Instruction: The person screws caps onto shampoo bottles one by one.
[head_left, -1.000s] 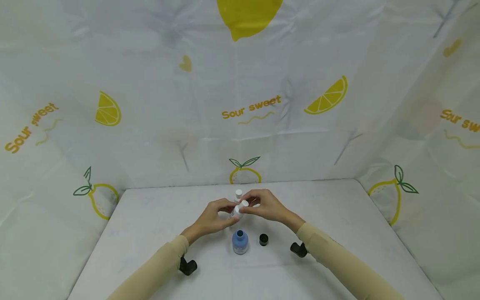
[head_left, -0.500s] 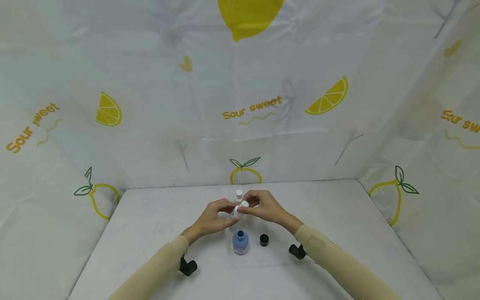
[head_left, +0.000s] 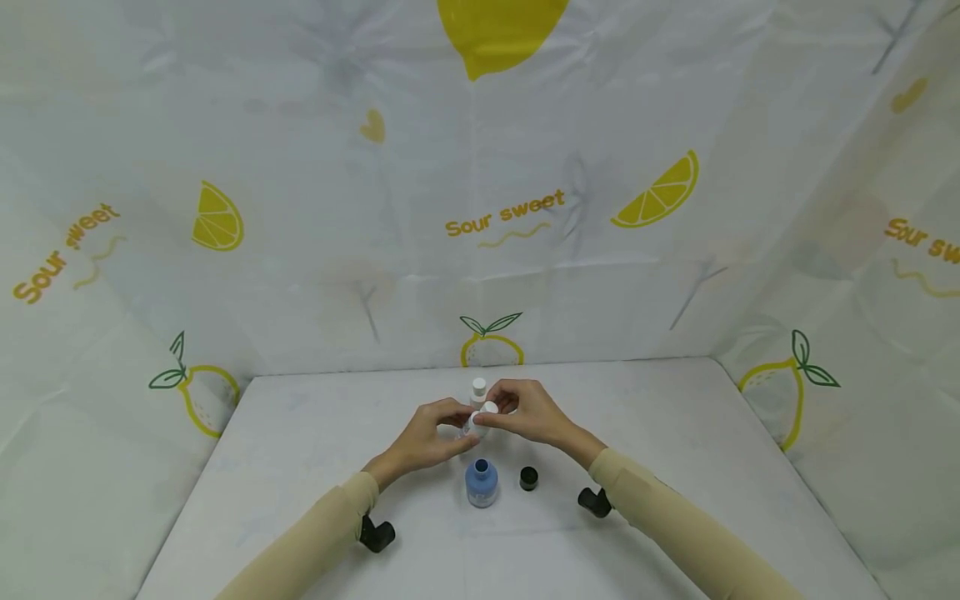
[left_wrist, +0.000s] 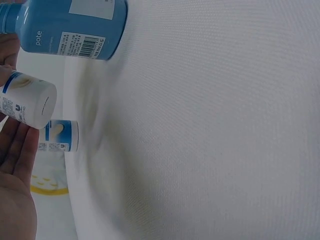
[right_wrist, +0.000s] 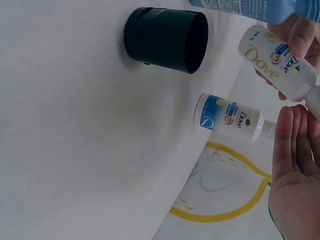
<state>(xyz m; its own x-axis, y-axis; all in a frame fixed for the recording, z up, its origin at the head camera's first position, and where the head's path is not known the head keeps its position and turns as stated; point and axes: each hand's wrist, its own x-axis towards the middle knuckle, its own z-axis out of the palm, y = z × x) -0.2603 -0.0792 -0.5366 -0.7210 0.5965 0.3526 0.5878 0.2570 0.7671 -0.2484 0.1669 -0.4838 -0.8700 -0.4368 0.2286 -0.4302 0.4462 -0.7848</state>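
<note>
My left hand grips a small white Dove bottle by its body, tilted so its top leans right in the head view. At that bottle's white cap, my right hand pinches with thumb and fingers; part of the cap is hidden behind them. A second white-and-blue Dove bottle, with its white top on, stands upright just behind the hands. Nearer me is a blue bottle, upright with its neck uncapped. To its right, a black cap rests on the table.
The white table backs onto a white sheet printed with lemons and lettering, which also hangs at both sides. Black devices sit at both wrists, below the sleeves.
My right hand shifts slightly, its thumb now further left over the white bottle's neck. My left hand keeps the bottle in nearly the same place. The blue bottle and black cap stay put.
</note>
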